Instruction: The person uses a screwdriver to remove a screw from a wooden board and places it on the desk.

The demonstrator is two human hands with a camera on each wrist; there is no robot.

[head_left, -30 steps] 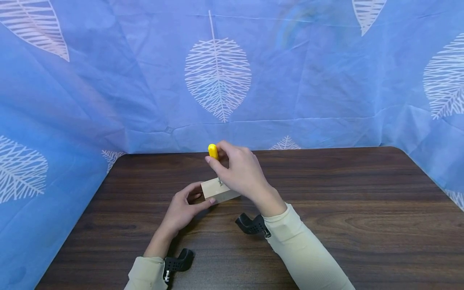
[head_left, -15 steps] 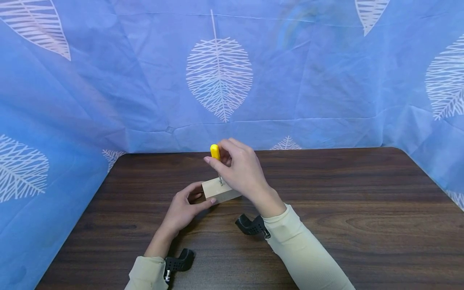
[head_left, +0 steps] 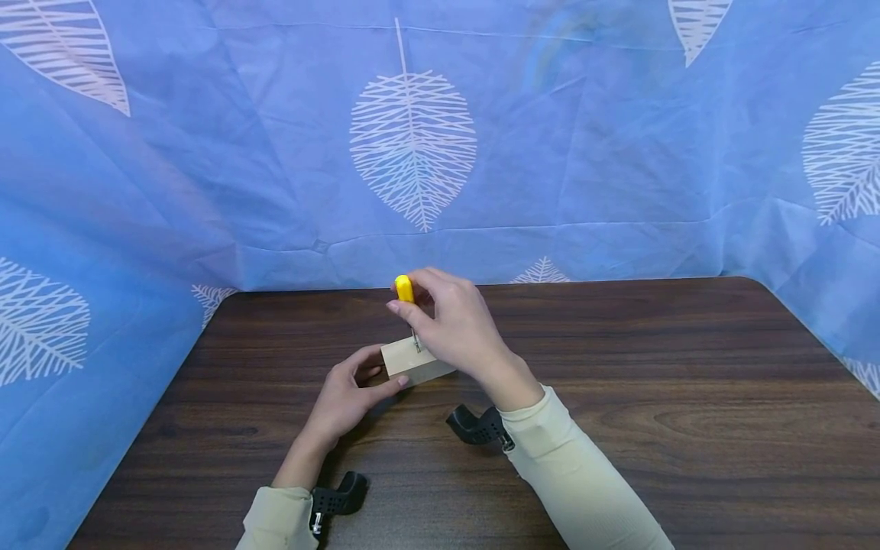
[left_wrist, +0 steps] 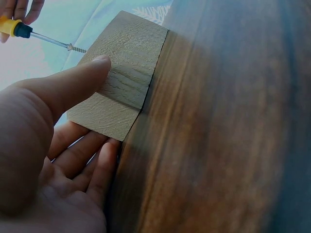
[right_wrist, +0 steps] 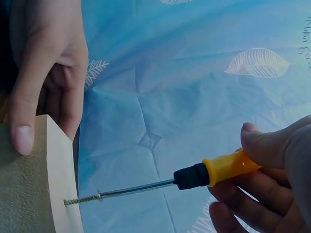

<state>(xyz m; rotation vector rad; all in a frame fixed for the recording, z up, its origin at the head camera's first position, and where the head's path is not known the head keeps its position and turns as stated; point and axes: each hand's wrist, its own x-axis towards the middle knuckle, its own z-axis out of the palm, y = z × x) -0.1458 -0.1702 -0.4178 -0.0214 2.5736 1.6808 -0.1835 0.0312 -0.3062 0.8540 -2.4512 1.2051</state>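
Note:
A pale wooden block (head_left: 421, 373) lies on the table, its left end gripped between the thumb and fingers of my left hand (head_left: 351, 397). Out of the block's top face stands a threaded screw (right_wrist: 82, 199), much of its thread still showing. My right hand (head_left: 457, 321) pinches the yellow handle of a screwdriver (right_wrist: 228, 169), which has a black collar and a thin steel shaft. In the right wrist view the shaft's tip meets the screw head, the two nearly in line. The left wrist view shows the screwdriver (left_wrist: 48, 39) and screw beyond my left thumb.
The dark wood-grain table (head_left: 653, 382) reaches out on both sides of the hands. A blue cloth (head_left: 289, 153) with white leaf prints hangs behind and to the left. Black wrist mounts (head_left: 474, 425) sit at both cuffs.
The screwdriver handle shifts slightly and my right fingers change position around it. My left hand and the block stay in place.

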